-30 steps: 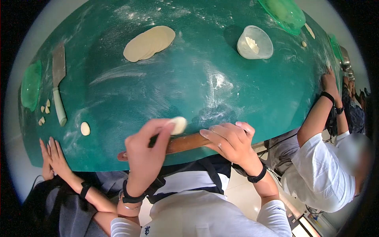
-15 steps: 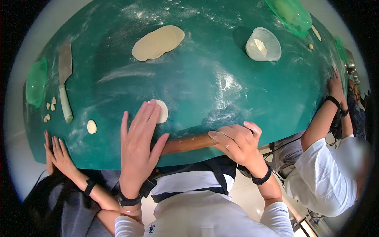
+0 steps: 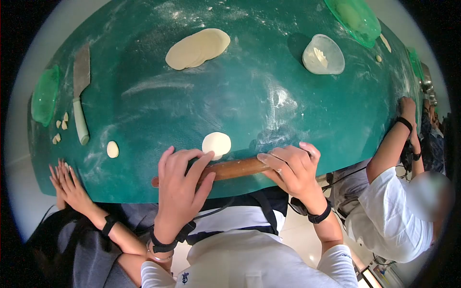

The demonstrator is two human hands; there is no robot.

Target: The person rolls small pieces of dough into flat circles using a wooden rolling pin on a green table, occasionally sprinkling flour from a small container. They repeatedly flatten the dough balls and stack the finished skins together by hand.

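A wooden rolling pin [image 3: 230, 169] lies slantwise near the table's front edge, its left tip showing beyond my left hand [image 3: 181, 187]. My left hand rests over the pin's left part with its fingers curved around it, the index fingertip at the edge of a small white dough round [image 3: 216, 144]. The right end of the pin is wrapped by my right hand [image 3: 293, 170]. Just beyond the pin, the dough round lies flat on the green table [image 3: 192, 105]. Farther back is an overlapping stack of thin dough wrappers [image 3: 198, 49].
At the left are a cleaver [image 3: 81, 96], small dough pieces [image 3: 62, 125], a flattened piece [image 3: 112, 149] and a green container [image 3: 45, 96]. A flour bowl [image 3: 323, 54] and green basket [image 3: 356, 21] stand back right. Co-workers' hands [image 3: 74, 189] rest at both sides.
My left hand has drawn back from the dough round onto the rolling pin, and its fingers have curled. The round now shows whole, farther right. My right hand stays on the pin.
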